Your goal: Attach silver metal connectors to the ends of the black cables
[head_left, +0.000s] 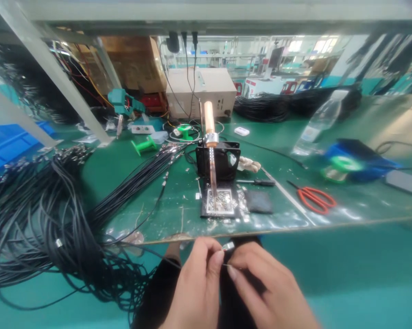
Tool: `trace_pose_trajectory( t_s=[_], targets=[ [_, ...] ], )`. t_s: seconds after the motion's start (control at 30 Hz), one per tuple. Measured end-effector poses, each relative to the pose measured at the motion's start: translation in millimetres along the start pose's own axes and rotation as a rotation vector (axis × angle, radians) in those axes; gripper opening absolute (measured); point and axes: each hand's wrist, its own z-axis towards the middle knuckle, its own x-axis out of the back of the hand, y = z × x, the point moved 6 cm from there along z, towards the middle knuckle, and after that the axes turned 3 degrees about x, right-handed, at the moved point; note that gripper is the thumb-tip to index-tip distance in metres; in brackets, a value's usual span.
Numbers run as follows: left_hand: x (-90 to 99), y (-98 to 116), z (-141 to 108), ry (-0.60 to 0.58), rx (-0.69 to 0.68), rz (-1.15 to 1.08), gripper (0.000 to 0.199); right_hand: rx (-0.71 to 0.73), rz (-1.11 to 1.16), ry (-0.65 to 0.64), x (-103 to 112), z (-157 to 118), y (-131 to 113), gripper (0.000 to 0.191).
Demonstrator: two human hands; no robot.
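Green surface [164,219] sits past the left fingers [215,262] and right fingers [233,273], both pinching a thin wire [226,265] between them. This looks like wire work; the next move needs a steady hold.

Green table [270,135], front edge nearest. Left: black cables [65,196] heaped, spilling over edge; blue bin [15,141] behind. Green spool [146,145] mid-left. Center: black fan [224,165], black plate [203,210] with small metal bits just in front. Dark pad [259,202] beside plate, screwdriver [264,183] behind pad. Right: red-handled scissors [317,199], clear bottle [318,123]. Back: beige box [200,91], black coils [260,109].
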Motion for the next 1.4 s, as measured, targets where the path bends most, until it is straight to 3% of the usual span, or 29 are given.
trace_pose_trajectory(
  t_s=[0.27, 0.6, 0.83, 1.07, 1.13, 1.27, 1.4],
  targets=[
    [-1.4, -7, 6, -0.015, 0.019, 0.007, 0.024, -0.240, 0.063, -0.039, -3, 1, 19, 0.021],
    [7.7, -5, 16, -0.076, 0.068, 0.041, 0.027, -0.217, -0.056, -0.003, 13, 0, 22, 0.019],
    [15.9, 2, 32, -0.116, 0.212, -0.161, 0.026, -0.203, -0.066, 0.078, 33, 7, 28, 0.011],
    [19.6, -4, 43, -0.138, 0.351, -0.382, 0.028, -0.131, -0.078, 0.179, 27, 24, 16, 0.014],
    [20.3, -7, 44, -0.150, 0.373, -0.399, 0.030, -0.125, -0.088, 0.157, 22, 27, 16, 0.015],
    [21.6, -5, 44, -0.155, 0.346, -0.336, 0.030, -0.034, -0.114, 0.060, 11, 32, 14, 0.012],
    [16.5, 4, 40, -0.176, 0.211, -0.194, 0.028, 0.014, -0.120, 0.076, 8, 37, 10, 0.012]
  ],
)
